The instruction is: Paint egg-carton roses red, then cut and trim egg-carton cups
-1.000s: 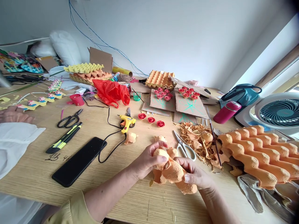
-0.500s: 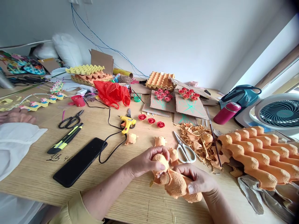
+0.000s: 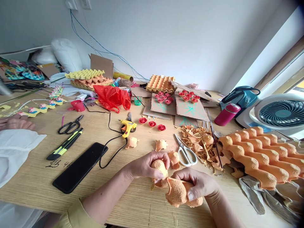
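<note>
My left hand (image 3: 143, 166) pinches an orange egg-carton cup (image 3: 158, 166) between thumb and fingers. My right hand (image 3: 200, 183) is closed on a strip of orange egg-carton cups (image 3: 175, 192) with torn edges. The two pieces meet between my hands; whether they are still joined I cannot tell. Just beyond my fingers, a loose cup (image 3: 174, 159) lies beside white-handled scissors (image 3: 188, 155). Two more cut cups, one (image 3: 161, 144) behind my left hand and one (image 3: 132, 142) by the yellow glue gun (image 3: 128, 127), rest on the table.
Orange scraps (image 3: 197, 142) and a large egg tray (image 3: 256, 155) lie at the right. Red paper roses (image 3: 152, 124) sit mid-table. A phone (image 3: 80, 167), a utility knife (image 3: 65, 144) and black scissors (image 3: 70, 125) lie left, near another person's hands (image 3: 17, 123).
My two hands and the pieces have drawn slightly apart, and a narrow gap shows between the left cup and the right strip. The whole view has shifted a little.
</note>
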`<control>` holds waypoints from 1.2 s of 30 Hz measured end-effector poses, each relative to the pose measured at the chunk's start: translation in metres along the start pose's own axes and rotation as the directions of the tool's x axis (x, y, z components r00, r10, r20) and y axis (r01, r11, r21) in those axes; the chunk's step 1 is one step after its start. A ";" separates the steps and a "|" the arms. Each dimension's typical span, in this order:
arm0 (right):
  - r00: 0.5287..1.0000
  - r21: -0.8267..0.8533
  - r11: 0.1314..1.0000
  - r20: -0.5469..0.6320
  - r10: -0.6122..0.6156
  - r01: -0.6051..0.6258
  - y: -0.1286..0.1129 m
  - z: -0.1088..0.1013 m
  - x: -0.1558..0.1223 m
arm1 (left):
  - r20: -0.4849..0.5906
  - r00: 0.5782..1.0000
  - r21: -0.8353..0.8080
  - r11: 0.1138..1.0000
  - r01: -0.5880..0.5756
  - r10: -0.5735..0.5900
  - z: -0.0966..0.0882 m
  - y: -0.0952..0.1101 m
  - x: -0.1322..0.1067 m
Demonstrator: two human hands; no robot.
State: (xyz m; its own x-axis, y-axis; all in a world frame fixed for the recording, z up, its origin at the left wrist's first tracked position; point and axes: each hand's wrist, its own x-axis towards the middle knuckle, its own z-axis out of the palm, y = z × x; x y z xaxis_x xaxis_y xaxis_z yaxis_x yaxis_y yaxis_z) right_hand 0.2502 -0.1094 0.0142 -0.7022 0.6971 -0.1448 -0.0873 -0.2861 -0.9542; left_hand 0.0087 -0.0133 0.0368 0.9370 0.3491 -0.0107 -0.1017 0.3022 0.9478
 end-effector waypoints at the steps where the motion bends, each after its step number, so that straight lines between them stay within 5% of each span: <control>1: 1.000 0.007 1.000 0.000 -0.011 0.011 0.001 -0.002 -0.004 | -0.012 1.000 -0.044 0.999 -0.019 0.018 -0.003 0.003 -0.002; 4: 0.992 0.050 0.993 -0.076 -0.099 0.103 0.007 -0.011 -0.017 | -0.170 0.978 -0.117 0.983 -0.142 0.121 -0.014 0.012 -0.006; 6: 0.968 0.082 0.979 -0.188 -0.168 0.186 0.011 -0.015 -0.021 | -0.290 0.941 0.030 0.984 -0.173 0.174 -0.022 0.016 -0.006; 9: 0.941 0.103 0.966 -0.271 -0.202 0.237 0.016 -0.017 -0.020 | -0.395 0.892 0.364 0.929 -0.067 0.219 -0.029 0.015 -0.001; 13: 0.941 0.115 0.967 -0.279 -0.189 0.228 0.019 -0.016 -0.016 | -0.546 0.732 0.705 0.695 0.138 0.408 -0.035 0.002 0.007; 15: 0.941 0.117 0.967 -0.285 -0.185 0.226 0.019 -0.015 -0.014 | -0.534 0.693 0.790 0.576 0.207 0.483 -0.039 -0.005 0.009; 20: 0.945 0.111 0.973 -0.282 -0.165 0.203 0.018 -0.013 -0.012 | -0.410 0.733 0.902 0.360 0.237 0.543 -0.053 -0.021 0.012; 24: 0.948 0.096 0.978 -0.280 -0.153 0.186 0.016 -0.012 -0.011 | -0.434 0.777 0.900 0.264 0.347 0.457 -0.060 -0.030 0.013; 30: 0.959 0.079 0.984 -0.250 -0.136 0.160 0.011 -0.011 -0.011 | -0.466 0.760 0.884 0.214 0.415 0.453 -0.059 -0.036 0.015; 36: 0.959 0.062 0.985 -0.245 -0.144 0.163 0.014 -0.013 -0.010 | -0.403 0.738 0.913 0.191 0.360 0.541 -0.053 -0.033 0.016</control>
State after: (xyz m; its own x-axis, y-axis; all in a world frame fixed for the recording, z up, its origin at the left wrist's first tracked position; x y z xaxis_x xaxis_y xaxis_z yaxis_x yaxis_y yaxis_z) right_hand 0.2656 -0.1116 -0.0008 -0.4879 0.8704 -0.0659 -0.2444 -0.2087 -0.9469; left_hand 0.0097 0.0289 -0.0115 0.5018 0.7789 0.3762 0.6226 -0.6271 0.4680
